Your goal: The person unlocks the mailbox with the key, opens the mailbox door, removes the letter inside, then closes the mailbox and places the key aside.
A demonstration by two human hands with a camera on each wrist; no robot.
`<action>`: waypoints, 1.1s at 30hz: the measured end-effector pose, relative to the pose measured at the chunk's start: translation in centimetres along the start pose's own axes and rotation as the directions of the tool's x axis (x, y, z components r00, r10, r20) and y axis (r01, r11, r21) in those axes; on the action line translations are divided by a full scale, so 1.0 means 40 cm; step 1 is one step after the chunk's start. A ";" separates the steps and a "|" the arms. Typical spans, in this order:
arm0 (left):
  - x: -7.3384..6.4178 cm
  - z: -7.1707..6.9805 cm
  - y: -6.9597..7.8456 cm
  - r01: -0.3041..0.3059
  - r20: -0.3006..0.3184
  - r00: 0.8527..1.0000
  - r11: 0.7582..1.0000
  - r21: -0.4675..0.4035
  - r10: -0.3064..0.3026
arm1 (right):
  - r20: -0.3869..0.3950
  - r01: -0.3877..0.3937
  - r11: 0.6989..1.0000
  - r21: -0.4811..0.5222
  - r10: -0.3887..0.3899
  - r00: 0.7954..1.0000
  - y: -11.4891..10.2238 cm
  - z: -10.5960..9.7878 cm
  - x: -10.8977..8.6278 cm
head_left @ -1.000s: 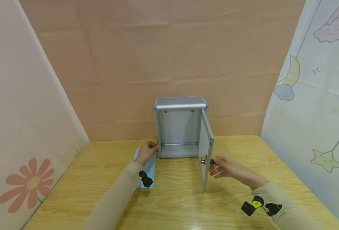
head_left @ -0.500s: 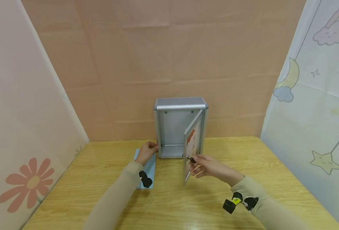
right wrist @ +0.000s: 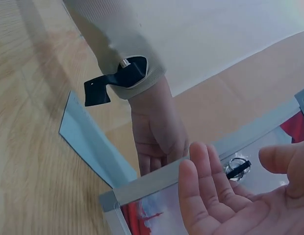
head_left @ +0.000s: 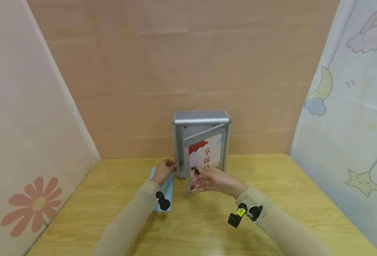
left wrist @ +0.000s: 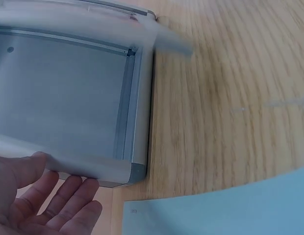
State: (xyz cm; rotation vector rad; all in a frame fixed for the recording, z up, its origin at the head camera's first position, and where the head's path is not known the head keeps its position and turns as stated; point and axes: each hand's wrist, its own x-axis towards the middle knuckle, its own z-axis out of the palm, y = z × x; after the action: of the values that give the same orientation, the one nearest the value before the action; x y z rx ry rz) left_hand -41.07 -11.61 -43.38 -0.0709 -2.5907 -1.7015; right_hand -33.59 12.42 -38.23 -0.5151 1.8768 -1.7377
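Observation:
An upright silver metal lock box (head_left: 202,115) stands at the back of the table. Its hinged door (head_left: 214,144), printed with red characters, hangs partly ajar. My left hand (head_left: 163,171) grips the box's left side edge, with the thumb on the front rim and the fingers along the side wall (left wrist: 93,166). A black-headed key (right wrist: 239,170) on a ring sits in the door's lock. My right hand (head_left: 219,180) is at the outer door face with its fingers extended beside the key. In the right wrist view, the thumb (right wrist: 277,159) stands apart from the key.
A light blue sheet (head_left: 167,193) lies on the wooden table (head_left: 188,227), left of the box and partly under my left forearm. Behind the box rises an orange-pink backdrop (head_left: 143,71). Patterned curtains stand at both sides.
The door has swung from nearly straight out toward the box, turning its printed face to me. My right hand has moved left along with it. The left hand has stayed on the box edge.

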 end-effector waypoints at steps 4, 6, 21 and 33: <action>-0.001 0.003 -0.004 0.002 -0.003 1.000 1.000 -0.001 -0.002 | -0.018 -0.016 0.999 0.041 0.017 1.000 -0.012 0.012 0.036; -0.001 0.006 -0.005 -0.002 -0.005 1.000 1.000 0.006 0.002 | -0.027 -0.020 0.998 0.065 0.022 0.999 -0.016 0.015 0.055; 0.005 0.005 -0.008 -0.003 -0.010 1.000 1.000 0.029 0.004 | -0.165 -0.062 0.992 0.111 0.080 0.983 -0.043 0.017 0.168; -0.012 0.002 0.012 0.013 -0.014 1.000 0.999 0.053 -0.012 | -0.247 -0.093 0.978 0.186 0.138 0.959 -0.068 0.031 0.196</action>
State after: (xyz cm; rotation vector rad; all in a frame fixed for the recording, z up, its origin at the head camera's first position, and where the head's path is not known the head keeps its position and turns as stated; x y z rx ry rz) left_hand -40.57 -11.35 -43.01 -0.0410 -2.6299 -1.6302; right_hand -39.20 6.43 -36.54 -0.1119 1.8617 -1.9413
